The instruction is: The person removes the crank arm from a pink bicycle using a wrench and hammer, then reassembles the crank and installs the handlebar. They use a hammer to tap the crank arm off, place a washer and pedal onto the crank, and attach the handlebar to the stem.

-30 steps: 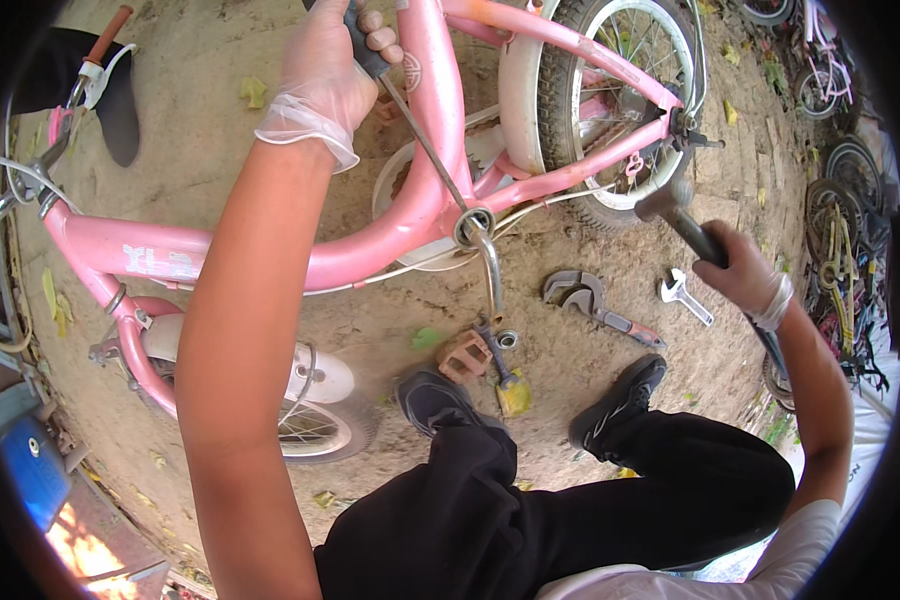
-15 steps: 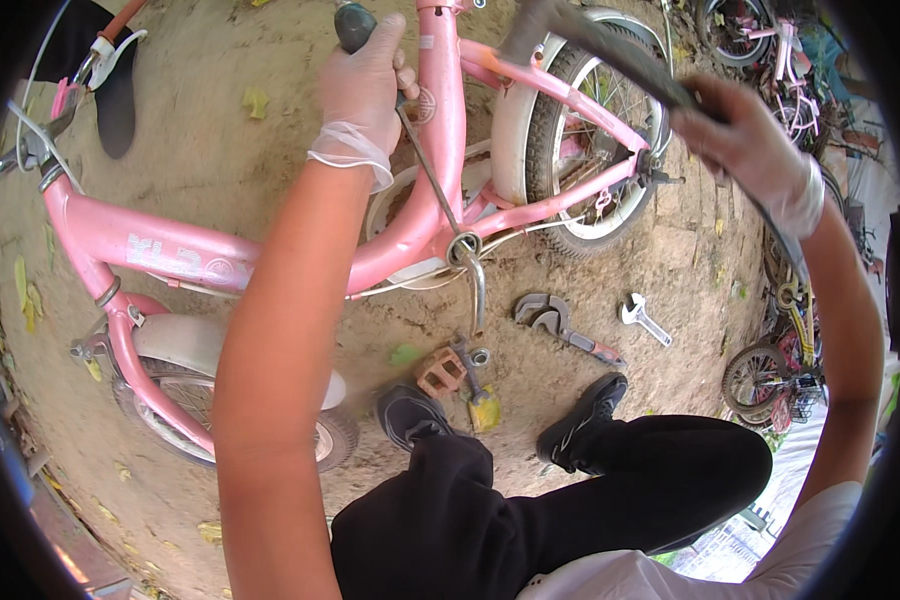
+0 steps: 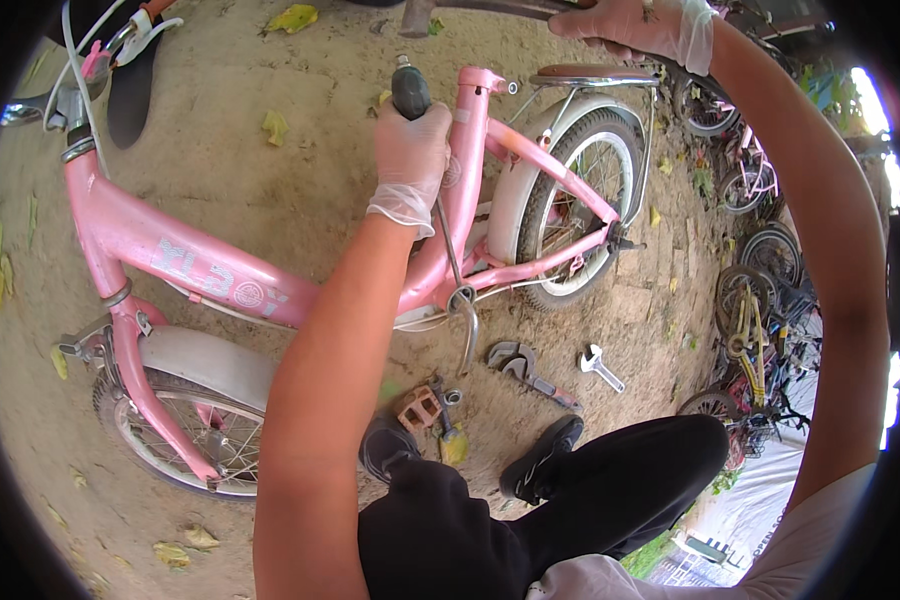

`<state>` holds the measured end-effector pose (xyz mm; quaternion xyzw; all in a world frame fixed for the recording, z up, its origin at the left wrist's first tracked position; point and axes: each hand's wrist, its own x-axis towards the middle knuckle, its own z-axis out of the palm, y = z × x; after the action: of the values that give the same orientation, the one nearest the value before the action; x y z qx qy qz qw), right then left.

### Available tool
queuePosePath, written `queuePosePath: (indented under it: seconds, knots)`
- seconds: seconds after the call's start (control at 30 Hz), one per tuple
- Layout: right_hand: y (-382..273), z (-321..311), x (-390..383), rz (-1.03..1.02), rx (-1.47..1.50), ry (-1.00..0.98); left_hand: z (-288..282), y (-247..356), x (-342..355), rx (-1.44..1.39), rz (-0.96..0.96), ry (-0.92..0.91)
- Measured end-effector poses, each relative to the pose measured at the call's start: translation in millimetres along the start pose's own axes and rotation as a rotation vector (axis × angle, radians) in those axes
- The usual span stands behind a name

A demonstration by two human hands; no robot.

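Observation:
In front of me a pink bicycle frame stands on the dirt. My left hand, in a clear glove, is closed around a screwdriver with a dark green handle. Its long shaft slants down, and the tip meets the bottom bracket, from which a bent metal crank hangs. Raised at the top edge, my gloved right hand grips a hammer by its handle. The hammer head is above and apart from the screwdriver's butt, partly cut off by the picture's edge.
An adjustable wrench and a larger dark wrench lie on the ground. Near my shoe are a brownish-orange pedal and a yellow-ended piece. More bicycles crowd the right side. Fallen leaves dot the dirt.
My right hand has swung the hammer up and away, toward the top edge. The left hand still holds the screwdriver against the bottom bracket. The whole view has shifted slightly.

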<state>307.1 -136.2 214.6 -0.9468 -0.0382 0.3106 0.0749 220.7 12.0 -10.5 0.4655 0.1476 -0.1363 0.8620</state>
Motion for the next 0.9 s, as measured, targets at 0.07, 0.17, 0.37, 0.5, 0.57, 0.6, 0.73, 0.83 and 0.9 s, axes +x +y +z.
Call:
queuePosePath:
  seconds: [0.07, 0.17, 0.37, 0.5, 0.57, 0.6, 0.73, 0.83, 0.9]
  knots:
    - [-3.7, -2.4, 4.7, 0.031, -0.025, 0.043, -0.4, 0.6, -1.4, -0.048, -0.007, -0.019]
    - [-12.5, -9.0, 7.2, 0.040, -0.068, 0.074, -0.5, 1.4, -2.6, -0.051, -0.004, -0.018]
    - [-29.1, -19.0, 20.8, -0.194, -0.268, 0.163, -1.4, 0.5, -2.8, -0.021, -0.003, -0.021]
    - [-34.4, -27.0, 19.3, -0.075, -0.232, 0.119, -1.1, 1.1, -2.8, -0.017, 0.021, -0.034]
    - [-35.3, -30.5, 14.7, -0.140, -0.243, 0.000, -0.8, 1.8, -3.1, -0.026, 0.028, -0.044]
    - [-35.1, -31.1, 12.9, -0.169, -0.245, -0.061, -0.8, 2.0, -3.2, -0.035, 0.027, -0.051]
    - [-33.5, -29.8, 11.6, -0.190, -0.118, 0.173, -1.4, 2.8, -3.7, -0.043, 0.002, -0.056]
    - [-31.4, -27.8, 15.2, -0.080, -0.120, 0.027, -1.3, 2.2, -3.3, -0.055, 0.000, -0.047]
    - [-29.0, -28.7, 15.0, -0.095, -0.125, -0.133, -1.1, 0.8, -2.6, -0.051, 0.025, -0.051]
